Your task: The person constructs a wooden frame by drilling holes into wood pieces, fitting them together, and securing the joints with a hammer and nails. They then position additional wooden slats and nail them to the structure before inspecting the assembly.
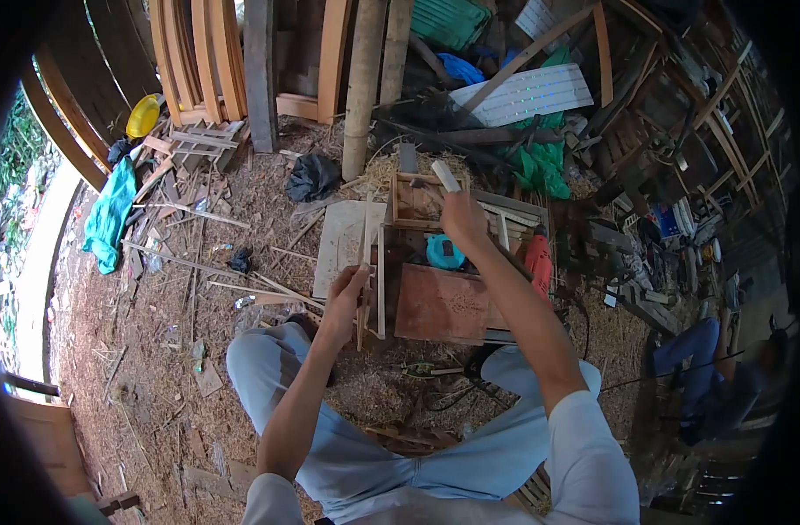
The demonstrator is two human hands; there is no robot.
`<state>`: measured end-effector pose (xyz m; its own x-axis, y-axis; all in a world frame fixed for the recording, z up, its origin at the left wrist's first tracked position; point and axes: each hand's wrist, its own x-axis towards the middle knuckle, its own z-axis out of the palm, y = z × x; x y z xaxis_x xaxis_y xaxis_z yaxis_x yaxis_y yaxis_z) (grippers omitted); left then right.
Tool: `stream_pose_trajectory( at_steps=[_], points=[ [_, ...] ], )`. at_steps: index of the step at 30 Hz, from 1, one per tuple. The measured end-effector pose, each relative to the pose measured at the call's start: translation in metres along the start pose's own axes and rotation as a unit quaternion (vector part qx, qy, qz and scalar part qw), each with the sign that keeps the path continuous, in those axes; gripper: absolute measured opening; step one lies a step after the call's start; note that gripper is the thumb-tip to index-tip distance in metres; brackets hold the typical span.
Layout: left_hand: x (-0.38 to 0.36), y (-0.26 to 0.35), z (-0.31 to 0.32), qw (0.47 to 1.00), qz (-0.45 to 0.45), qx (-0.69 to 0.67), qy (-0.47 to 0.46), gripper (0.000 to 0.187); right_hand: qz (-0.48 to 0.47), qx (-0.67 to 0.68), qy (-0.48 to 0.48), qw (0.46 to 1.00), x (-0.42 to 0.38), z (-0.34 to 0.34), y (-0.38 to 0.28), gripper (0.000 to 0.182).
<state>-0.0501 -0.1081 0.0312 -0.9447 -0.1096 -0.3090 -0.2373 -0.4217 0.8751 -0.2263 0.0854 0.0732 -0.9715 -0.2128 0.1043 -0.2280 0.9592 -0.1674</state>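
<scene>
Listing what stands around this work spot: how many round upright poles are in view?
2: the left pole stands beside the black plastic bag; the right pole is just next to it. Others may be hidden.

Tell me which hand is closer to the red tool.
Right. The right hand is ahead and left of the red tool; the left hand is farther off, beyond the reddish board.

Wood scraps and shavings litter the brown floor (164,332), and bright daylight enters along the left side.
</scene>
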Motion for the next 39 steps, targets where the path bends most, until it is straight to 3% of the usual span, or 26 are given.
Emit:
stream_pose_trajectory(
  at_steps=[7, 9, 12, 15, 22, 34, 39],
  points=[
    [0.006, -0.001, -0.002, 1.0, 0.015, 0.0, 0.0, 0.025, 0.014, -0.075, -0.069, 0.995, 0.017, 0.018, -0.016, 0.012],
    [0.008, 0.0, -0.005, 0.999, 0.025, 0.035, -0.01, 0.03, 0.043, -0.106, -0.127, 0.985, 0.021, 0.022, -0.013, 0.012],
    [0.007, 0.001, -0.005, 0.997, 0.031, 0.066, -0.006, 0.032, 0.017, -0.119, -0.04, 0.992, 0.019, 0.028, -0.006, 0.012],
    [0.004, 0.004, -0.006, 0.998, 0.02, 0.051, -0.007, 0.033, 0.057, -0.093, -0.051, 0.993, 0.021, 0.029, -0.004, 0.012],
    [0.0, 0.008, -0.006, 0.999, 0.038, 0.005, 0.009, 0.034, 0.022, -0.089, -0.031, 0.995, 0.024, 0.027, 0.002, 0.014],
    [-0.003, 0.009, -0.018, 0.999, 0.046, -0.004, -0.014, 0.034, 0.036, -0.056, -0.063, 0.996, 0.025, 0.016, -0.009, 0.014],
    [0.001, 0.004, -0.024, 0.996, 0.054, -0.063, -0.02, 0.034, 0.043, -0.045, -0.124, 0.99, 0.027, 0.013, -0.009, 0.014]
  ],
)
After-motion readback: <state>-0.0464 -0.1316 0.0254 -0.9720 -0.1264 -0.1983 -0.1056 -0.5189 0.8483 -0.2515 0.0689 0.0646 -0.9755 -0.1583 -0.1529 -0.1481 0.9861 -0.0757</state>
